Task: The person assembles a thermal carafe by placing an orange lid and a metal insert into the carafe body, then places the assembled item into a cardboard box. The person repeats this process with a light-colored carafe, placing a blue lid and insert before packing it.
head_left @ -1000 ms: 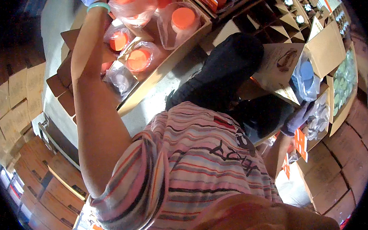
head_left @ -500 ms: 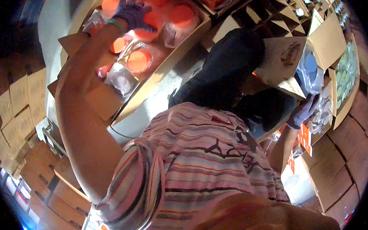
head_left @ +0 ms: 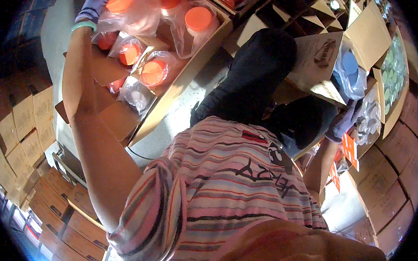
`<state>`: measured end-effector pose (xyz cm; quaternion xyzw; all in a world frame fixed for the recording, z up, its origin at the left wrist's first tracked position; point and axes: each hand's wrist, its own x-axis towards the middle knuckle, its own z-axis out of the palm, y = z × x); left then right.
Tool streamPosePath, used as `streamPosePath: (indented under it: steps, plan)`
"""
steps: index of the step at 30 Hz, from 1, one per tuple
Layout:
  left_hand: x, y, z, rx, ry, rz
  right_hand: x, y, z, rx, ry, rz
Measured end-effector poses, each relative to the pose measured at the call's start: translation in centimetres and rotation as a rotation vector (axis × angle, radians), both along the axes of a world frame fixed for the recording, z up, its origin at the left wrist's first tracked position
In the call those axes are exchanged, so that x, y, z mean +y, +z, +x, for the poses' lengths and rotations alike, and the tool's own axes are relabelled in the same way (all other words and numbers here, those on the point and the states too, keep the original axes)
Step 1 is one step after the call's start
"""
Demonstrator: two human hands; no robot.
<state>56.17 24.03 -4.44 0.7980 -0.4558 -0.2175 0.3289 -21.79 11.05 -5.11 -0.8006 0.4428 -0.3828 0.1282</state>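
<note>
My left hand [head_left: 92, 8], in a purple-grey glove with a pale green band at the wrist, reaches to the far left of an open carton [head_left: 187, 68]. It is beside an orange-lidded jar [head_left: 119, 2]; its fingertips are partly cut off by the picture's edge. Clear plastic bags wrap several orange-lidded jars there, among them one jar [head_left: 198, 19] at the carton's right. On the right, my gloved right hand [head_left: 343, 125] closes at the lower end of a clear plastic bag around a blue-lidded container [head_left: 351, 71]. Its fingers are partly in shadow.
A carton with cardboard dividers [head_left: 302, 12] stands far right of centre. Beyond my right hand is a box of green-lidded items [head_left: 394, 80]. Raised carton flaps [head_left: 369, 39] surround the bagged container. Stacked cartons [head_left: 382, 183] line the right; more brown cartons [head_left: 22, 121] line the left.
My left hand has moved left and away from above the middle jars, uncovering them and their plastic bags. My right hand and the bagged blue-lidded container have barely shifted.
</note>
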Motion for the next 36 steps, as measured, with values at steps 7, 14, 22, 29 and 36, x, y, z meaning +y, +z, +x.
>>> streamPosePath:
  steps: [7,14,22,29,36]
  plan:
    - [5.1,0.7,5.2,-0.242,0.404,0.324,0.3,0.1,0.3,0.253,-0.076,-0.143]
    - [7.8,-0.4,-2.0,-0.246,0.572,0.338,-0.3,-0.2,-0.1,0.237,-0.069,-0.188]
    - [9.6,-1.3,-5.9,0.291,0.874,-0.190,0.0,0.5,1.1,0.196,-0.055,-0.174]
    - [9.9,-3.1,-9.3,0.115,0.953,-0.462,-0.1,0.8,1.7,0.155,-0.048,-0.214]
    - [12.2,-4.8,-7.5,-0.200,0.597,-0.485,-0.6,0.6,1.2,0.234,-0.074,-0.193]
